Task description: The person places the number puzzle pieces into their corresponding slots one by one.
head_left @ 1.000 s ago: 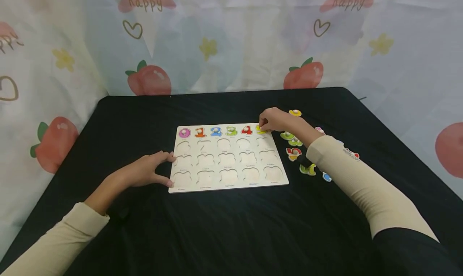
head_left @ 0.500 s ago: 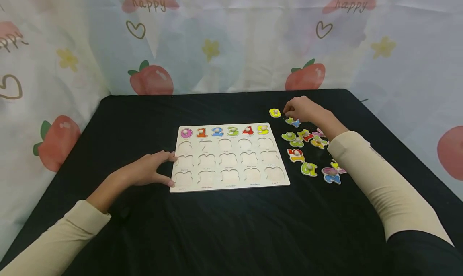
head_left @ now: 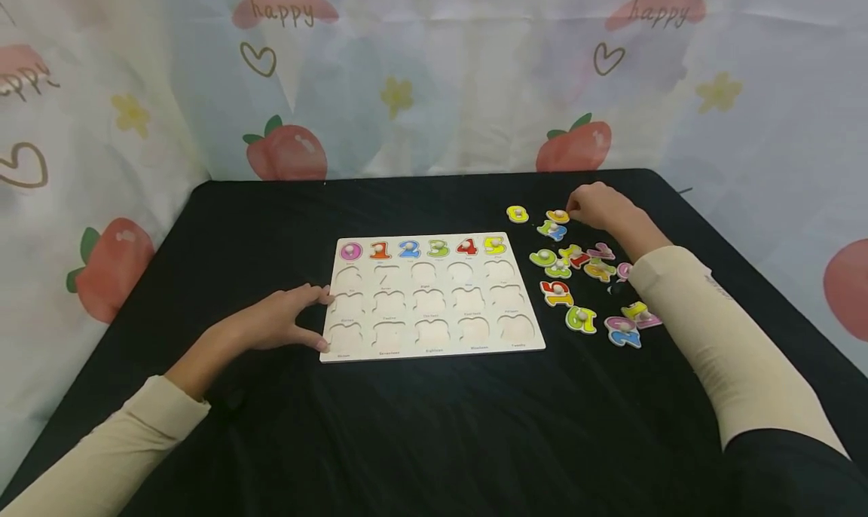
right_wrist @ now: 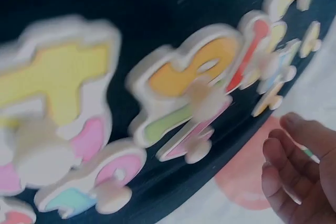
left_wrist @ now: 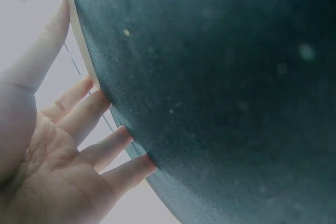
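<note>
We see the number puzzle board (head_left: 449, 306) near the middle of the counter (head_left: 407, 434), and the loose number pieces (head_left: 556, 295) lie between it and the counter's right edge. The left grip (head_left: 281, 317) touches only the board's left edge, with thumb and fingers spread wide, so we judge that a hard press near the board's right edge may turn it. The right grip (head_left: 602, 204) is near the counter's far edge, just beside the orange number piece (head_left: 557, 216); its gap is narrow and we see nothing held in it. If the fingers come off-centre, they may miss the knob (right_wrist: 276, 102) and push the piece toward the far edge. The green-and-blue number piece (head_left: 552, 231) lies just beside, so a low fingertip may disturb it also. If the right sleeve (head_left: 698, 313) drops, it may drag the yellow-and-pink number piece (head_left: 637, 313) toward the right edge.
</note>
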A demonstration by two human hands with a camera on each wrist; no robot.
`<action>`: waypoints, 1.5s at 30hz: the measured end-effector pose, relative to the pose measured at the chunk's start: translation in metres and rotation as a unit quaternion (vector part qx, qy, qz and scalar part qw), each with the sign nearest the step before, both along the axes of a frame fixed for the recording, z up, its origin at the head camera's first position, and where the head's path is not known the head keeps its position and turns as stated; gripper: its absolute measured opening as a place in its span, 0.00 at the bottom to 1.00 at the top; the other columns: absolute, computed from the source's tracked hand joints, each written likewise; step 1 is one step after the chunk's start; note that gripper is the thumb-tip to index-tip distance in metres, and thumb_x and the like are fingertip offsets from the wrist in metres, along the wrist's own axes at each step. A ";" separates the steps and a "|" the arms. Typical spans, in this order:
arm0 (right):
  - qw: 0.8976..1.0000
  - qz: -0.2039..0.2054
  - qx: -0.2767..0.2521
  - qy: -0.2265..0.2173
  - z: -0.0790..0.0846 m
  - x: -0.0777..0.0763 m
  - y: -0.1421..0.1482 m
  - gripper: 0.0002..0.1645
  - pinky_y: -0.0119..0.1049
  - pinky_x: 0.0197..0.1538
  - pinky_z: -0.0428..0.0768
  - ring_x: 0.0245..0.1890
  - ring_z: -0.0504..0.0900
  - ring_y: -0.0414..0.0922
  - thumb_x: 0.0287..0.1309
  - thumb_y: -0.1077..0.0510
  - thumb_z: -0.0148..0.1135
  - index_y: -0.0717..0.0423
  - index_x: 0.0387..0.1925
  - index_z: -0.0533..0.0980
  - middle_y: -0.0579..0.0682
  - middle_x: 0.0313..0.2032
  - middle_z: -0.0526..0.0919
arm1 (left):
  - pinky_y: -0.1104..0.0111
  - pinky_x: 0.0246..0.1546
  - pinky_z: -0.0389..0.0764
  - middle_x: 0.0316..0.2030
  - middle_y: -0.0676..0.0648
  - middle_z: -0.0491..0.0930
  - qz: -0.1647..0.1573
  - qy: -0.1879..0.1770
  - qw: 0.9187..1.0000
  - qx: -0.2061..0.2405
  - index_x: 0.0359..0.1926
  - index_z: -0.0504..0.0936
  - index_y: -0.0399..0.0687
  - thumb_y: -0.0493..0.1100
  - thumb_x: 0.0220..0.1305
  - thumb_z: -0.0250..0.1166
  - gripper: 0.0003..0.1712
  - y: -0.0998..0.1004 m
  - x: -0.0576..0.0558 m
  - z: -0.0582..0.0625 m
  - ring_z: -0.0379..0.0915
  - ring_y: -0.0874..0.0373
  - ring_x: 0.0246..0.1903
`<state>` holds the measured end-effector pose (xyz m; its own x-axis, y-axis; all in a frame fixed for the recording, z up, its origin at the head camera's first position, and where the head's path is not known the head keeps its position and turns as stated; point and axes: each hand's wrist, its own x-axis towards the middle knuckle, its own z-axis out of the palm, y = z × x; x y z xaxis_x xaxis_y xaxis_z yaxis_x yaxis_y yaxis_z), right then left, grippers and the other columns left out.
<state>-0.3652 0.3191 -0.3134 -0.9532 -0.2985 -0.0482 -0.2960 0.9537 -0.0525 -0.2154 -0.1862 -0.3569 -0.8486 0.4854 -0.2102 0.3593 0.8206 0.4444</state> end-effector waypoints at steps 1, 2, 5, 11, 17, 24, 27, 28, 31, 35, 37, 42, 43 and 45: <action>1.000 0.005 0.010 0.000 0.000 -0.002 0.001 0.08 0.46 0.36 0.73 0.29 0.74 0.50 0.60 0.66 0.56 0.68 0.38 0.78 0.57 0.31 0.79 | 0.45 0.58 0.59 0.66 0.34 0.59 -0.001 0.001 1.000 0.000 0.65 0.66 0.38 0.57 0.46 0.73 0.49 0.000 0.000 0.000 0.50 0.36 0.65; 1.000 0.013 0.020 -0.001 -0.001 -0.003 0.002 0.08 0.47 0.37 0.74 0.29 0.75 0.51 0.60 0.66 0.57 0.68 0.38 0.78 0.57 0.32 0.79 | 0.45 0.58 0.59 0.66 0.34 0.59 -0.001 0.002 1.000 0.000 0.65 0.66 0.38 0.57 0.46 0.73 0.49 0.000 0.000 0.001 0.51 0.37 0.65; 0.999 0.024 0.037 -0.011 -0.002 -0.009 0.004 0.13 0.50 0.42 0.75 0.35 0.77 0.54 0.60 0.67 0.56 0.71 0.46 0.75 0.63 0.38 0.79 | 0.45 0.58 0.60 0.66 0.34 0.59 0.001 0.001 1.000 -0.001 0.65 0.66 0.38 0.56 0.46 0.73 0.49 0.001 0.000 0.002 0.52 0.37 0.65; 0.998 0.034 0.032 -0.032 -0.009 -0.019 0.007 0.21 0.54 0.49 0.72 0.47 0.75 0.61 0.61 0.70 0.54 0.73 0.56 0.69 0.70 0.48 0.75 | 0.45 0.58 0.60 0.66 0.34 0.59 -0.003 0.003 1.000 0.001 0.65 0.65 0.38 0.57 0.46 0.73 0.49 0.002 -0.002 0.002 0.52 0.38 0.64; 0.998 0.056 0.021 -0.023 -0.016 -0.020 0.010 0.13 0.53 0.48 0.74 0.43 0.77 0.59 0.60 0.68 0.58 0.71 0.46 0.76 0.66 0.44 0.79 | 0.45 0.59 0.59 0.66 0.34 0.59 -0.004 0.005 1.000 0.003 0.65 0.65 0.38 0.56 0.46 0.73 0.49 0.003 -0.002 0.003 0.50 0.37 0.66; 0.999 0.024 0.029 -0.015 -0.017 -0.020 0.008 0.10 0.50 0.42 0.77 0.34 0.77 0.54 0.59 0.68 0.59 0.69 0.43 0.77 0.63 0.38 0.80 | 0.44 0.58 0.59 0.66 0.34 0.59 -0.001 0.003 1.000 0.000 0.65 0.65 0.38 0.55 0.46 0.73 0.49 0.005 -0.002 0.002 0.49 0.36 0.66; 0.999 0.014 0.038 -0.010 -0.016 -0.019 0.007 0.08 0.48 0.40 0.77 0.30 0.76 0.52 0.58 0.68 0.59 0.68 0.40 0.78 0.60 0.34 0.80 | 0.45 0.59 0.59 0.66 0.34 0.59 -0.002 0.004 1.000 -0.001 0.65 0.65 0.38 0.55 0.46 0.74 0.48 0.004 -0.002 0.001 0.50 0.37 0.66; 0.999 0.009 0.039 -0.009 -0.016 -0.019 0.007 0.07 0.48 0.39 0.77 0.29 0.75 0.52 0.58 0.68 0.59 0.68 0.39 0.79 0.59 0.32 0.80 | 0.45 0.59 0.59 0.66 0.34 0.59 -0.003 0.005 1.000 0.000 0.65 0.65 0.38 0.54 0.46 0.74 0.48 0.003 -0.002 0.001 0.50 0.37 0.66; 0.999 0.001 0.042 -0.003 -0.015 -0.019 0.007 0.05 0.45 0.35 0.74 0.26 0.72 0.51 0.59 0.68 0.58 0.66 0.35 0.79 0.56 0.27 0.77 | 0.45 0.59 0.58 0.66 0.34 0.59 -0.001 0.005 1.000 0.000 0.65 0.65 0.38 0.55 0.46 0.74 0.48 0.003 -0.002 0.000 0.49 0.37 0.66; 0.999 0.009 0.046 0.004 -0.010 -0.016 0.004 0.05 0.42 0.30 0.69 0.22 0.69 0.49 0.59 0.67 0.57 0.64 0.28 0.77 0.52 0.20 0.72 | 0.44 0.59 0.58 0.66 0.34 0.59 0.000 0.000 1.000 -0.002 0.65 0.65 0.38 0.56 0.46 0.73 0.49 0.002 -0.001 0.000 0.50 0.36 0.66; 0.999 0.022 0.045 0.008 -0.008 -0.013 -0.003 0.07 0.41 0.28 0.67 0.20 0.68 0.48 0.59 0.67 0.57 0.64 0.26 0.76 0.51 0.18 0.70 | 0.44 0.59 0.59 0.66 0.34 0.59 0.000 0.000 1.000 -0.003 0.64 0.66 0.38 0.56 0.46 0.73 0.48 0.001 -0.001 0.000 0.51 0.37 0.65; 0.998 0.054 0.043 0.009 -0.003 -0.002 -0.026 0.07 0.39 0.28 0.68 0.19 0.68 0.46 0.59 0.66 0.58 0.63 0.26 0.77 0.51 0.18 0.71 | 0.45 0.58 0.60 0.66 0.34 0.59 0.000 0.001 1.000 -0.003 0.64 0.66 0.38 0.56 0.46 0.73 0.48 0.000 -0.001 -0.001 0.53 0.37 0.64; 0.997 0.059 0.045 0.007 -0.002 0.001 -0.031 0.06 0.39 0.28 0.69 0.20 0.69 0.46 0.59 0.66 0.58 0.63 0.26 0.77 0.51 0.18 0.71 | 0.45 0.58 0.60 0.66 0.34 0.59 0.000 0.000 1.000 -0.003 0.64 0.66 0.38 0.56 0.46 0.73 0.48 0.000 -0.001 -0.001 0.52 0.37 0.64; 0.996 0.071 0.051 0.009 -0.001 0.007 -0.041 0.07 0.39 0.29 0.69 0.20 0.69 0.46 0.59 0.66 0.58 0.63 0.26 0.77 0.50 0.19 0.72 | 0.45 0.58 0.60 0.66 0.34 0.59 0.000 0.000 1.000 -0.002 0.64 0.66 0.38 0.56 0.46 0.73 0.48 0.000 -0.001 -0.001 0.53 0.37 0.64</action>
